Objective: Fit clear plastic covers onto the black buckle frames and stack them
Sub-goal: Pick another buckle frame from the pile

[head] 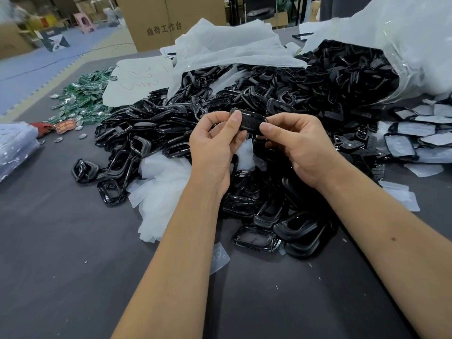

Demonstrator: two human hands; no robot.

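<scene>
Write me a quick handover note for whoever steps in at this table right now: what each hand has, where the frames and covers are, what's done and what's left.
Left hand: pinches the left end of one black plastic buckle frame, thumb on top.
Right hand: pinches the same frame's right end. The frame is held above the pile; whether a cover is on it cannot be told.
Loose black frames are heaped across the grey table and spill from the big clear plastic bag.
One clear plastic cover lies by the left forearm.
Frames with pale covers lie far right, loosely overlapped.
Left: most of the heap.
</scene>
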